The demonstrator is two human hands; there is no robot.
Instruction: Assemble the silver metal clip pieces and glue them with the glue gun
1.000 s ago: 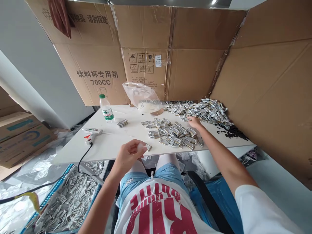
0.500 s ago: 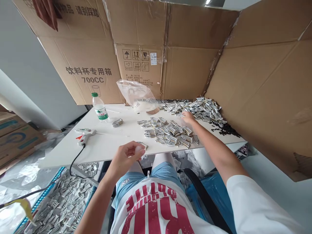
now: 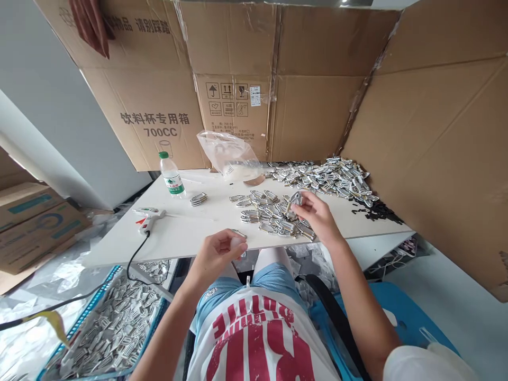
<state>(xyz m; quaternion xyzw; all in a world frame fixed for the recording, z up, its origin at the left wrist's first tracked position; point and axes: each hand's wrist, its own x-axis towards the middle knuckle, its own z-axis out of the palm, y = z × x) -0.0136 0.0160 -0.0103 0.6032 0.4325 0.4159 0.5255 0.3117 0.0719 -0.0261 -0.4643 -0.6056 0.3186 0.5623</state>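
Note:
My left hand (image 3: 220,251) is closed at the table's front edge, its thumb and fingers pinched together with something whitish at the thumb tip. A silver metal clip (image 3: 238,233) shows just past these fingers, mostly hidden by them. Over the loose pile, my right hand (image 3: 319,216) pinches another silver metal clip (image 3: 296,200) between thumb and fingers. Below it lies a spread pile of similar clips (image 3: 268,228). A larger heap of metal pieces (image 3: 337,177) lies behind, against the cardboard. A small neat stack of clips (image 3: 198,199) sits left of the pile.
A glue gun (image 3: 152,219) with a black cord lies at the table's left, before a water bottle (image 3: 172,180). A clear plastic bag (image 3: 232,156) stands at the back. Black bits (image 3: 379,212) lie at right. A blue-rimmed crate (image 3: 115,317) of metal pieces is below left.
My right hand has drawn back from the rear heap toward me and now holds a metal clip above the nearer pile. My left hand keeps its pinch in nearly the same place. The view has shifted slightly.

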